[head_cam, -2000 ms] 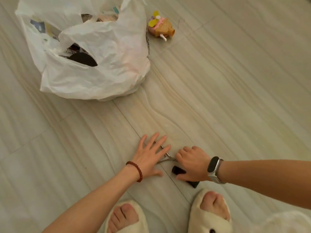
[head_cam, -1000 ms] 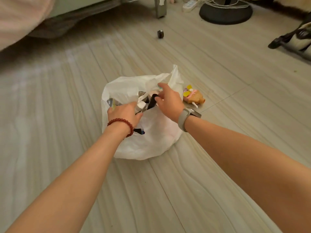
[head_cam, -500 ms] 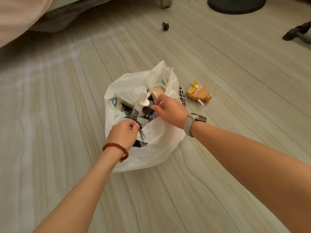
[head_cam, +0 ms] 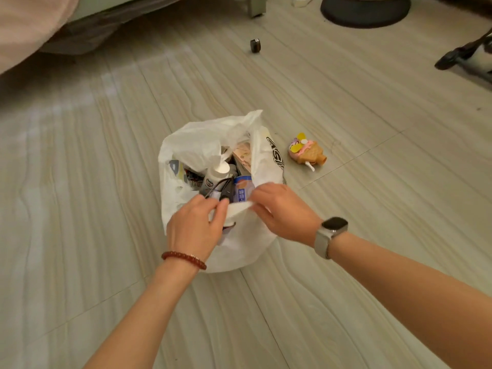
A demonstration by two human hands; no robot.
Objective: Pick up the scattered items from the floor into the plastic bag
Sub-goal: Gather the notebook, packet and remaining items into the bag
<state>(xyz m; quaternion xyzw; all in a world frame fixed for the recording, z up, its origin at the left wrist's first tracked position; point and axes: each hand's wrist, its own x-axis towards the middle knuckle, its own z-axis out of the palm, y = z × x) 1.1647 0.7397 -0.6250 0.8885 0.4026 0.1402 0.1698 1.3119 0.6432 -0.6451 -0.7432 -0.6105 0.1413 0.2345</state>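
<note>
Holding: both hands are at the near rim of the white plastic bag (head_cam: 239, 235), which stands on the floor (head_cam: 372, 235).
Left hand (head_cam: 193, 229): fingers curled, pinching the rim.
Right hand (head_cam: 282, 209): fingers bent, gripping the same rim just beside it.
Inside bag: white pump bottle (head_cam: 217, 175), blue-label tube (head_cam: 242, 189), other items.
Still on floor: ice-cream toy (head_cam: 306, 153) just right of the bag; small dark jar (head_cam: 255, 46) well beyond.

No print can be read in full. The bag (head_cam: 239, 243) carries bold black letters on its side beyond the right hand (head_cam: 282, 211), too creased to make out. Labels on the bottle (head_cam: 217, 177) and tube (head_cam: 242, 190) beyond both hands are too small.
</note>
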